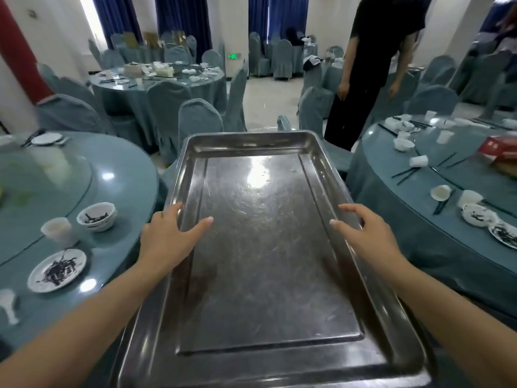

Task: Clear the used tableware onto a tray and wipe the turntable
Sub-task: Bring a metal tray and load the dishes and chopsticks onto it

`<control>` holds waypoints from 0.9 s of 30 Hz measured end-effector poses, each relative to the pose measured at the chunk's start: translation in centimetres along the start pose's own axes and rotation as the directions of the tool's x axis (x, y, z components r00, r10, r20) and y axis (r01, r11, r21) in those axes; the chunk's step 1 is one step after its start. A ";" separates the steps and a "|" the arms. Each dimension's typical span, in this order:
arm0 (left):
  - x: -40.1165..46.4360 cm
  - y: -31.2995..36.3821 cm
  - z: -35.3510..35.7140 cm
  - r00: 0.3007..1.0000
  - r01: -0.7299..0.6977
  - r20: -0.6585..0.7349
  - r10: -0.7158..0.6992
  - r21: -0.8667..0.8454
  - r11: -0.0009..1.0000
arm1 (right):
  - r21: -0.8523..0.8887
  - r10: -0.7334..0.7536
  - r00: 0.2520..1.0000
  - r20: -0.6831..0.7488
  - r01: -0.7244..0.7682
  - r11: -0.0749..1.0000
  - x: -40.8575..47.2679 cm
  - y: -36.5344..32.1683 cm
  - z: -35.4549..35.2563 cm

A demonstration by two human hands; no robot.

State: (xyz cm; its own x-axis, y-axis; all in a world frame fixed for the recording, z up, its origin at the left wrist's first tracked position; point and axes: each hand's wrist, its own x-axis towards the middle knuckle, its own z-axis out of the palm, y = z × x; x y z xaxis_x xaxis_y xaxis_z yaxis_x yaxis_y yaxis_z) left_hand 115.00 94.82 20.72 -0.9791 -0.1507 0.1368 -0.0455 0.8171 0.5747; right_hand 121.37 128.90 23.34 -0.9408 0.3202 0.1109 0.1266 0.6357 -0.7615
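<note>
A large steel tray (251, 147) lies empty right in front of me, between two round tables. My left hand (167, 236) rests on its left rim, thumb stretched onto the tray floor and a finger along the rim. My right hand (369, 233) mirrors it on the right rim. Both hands have fairly straight fingers. On the left table (126, 175) a glass turntable (64, 175) stands beside a bowl with dark scraps (96, 217), a white cup (57, 231) and a plate with dark scraps (57, 270).
The right table (391, 197) carries cups, bowls, plates, chopsticks and a red box (500, 148). A person in black (363, 71) stands ahead on the right. Covered chairs (200, 119) crowd the aisle ahead; another laid table (156, 79) is further back.
</note>
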 end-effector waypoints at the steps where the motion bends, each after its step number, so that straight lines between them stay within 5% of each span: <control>1: 1.8 0.0 0.3 1.000 -0.009 -0.007 0.009 0.000 1.000 | 0.005 -0.005 1.000 0.001 0.005 1.000 1.8 -0.3 0.7; 11: 18.0 -1.1 0.6 0.996 0.032 -0.080 -0.029 0.042 0.999 | 0.028 -0.066 0.997 0.045 0.065 0.998 19.0 -5.4 8.2; 27: 41.2 -8.4 1.7 0.914 0.352 -0.180 -0.365 -0.101 0.931 | 0.147 -0.226 0.926 0.301 0.189 0.971 48.3 -13.9 27.8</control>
State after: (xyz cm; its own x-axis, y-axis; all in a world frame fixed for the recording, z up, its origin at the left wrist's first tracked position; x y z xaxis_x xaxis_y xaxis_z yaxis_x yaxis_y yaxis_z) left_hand 74.68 82.64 20.17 -0.8423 -0.5357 0.0603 -0.3668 0.6515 0.6641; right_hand 65.40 116.00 21.51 -0.9949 -0.0587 0.0827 -0.1014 0.5747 -0.8120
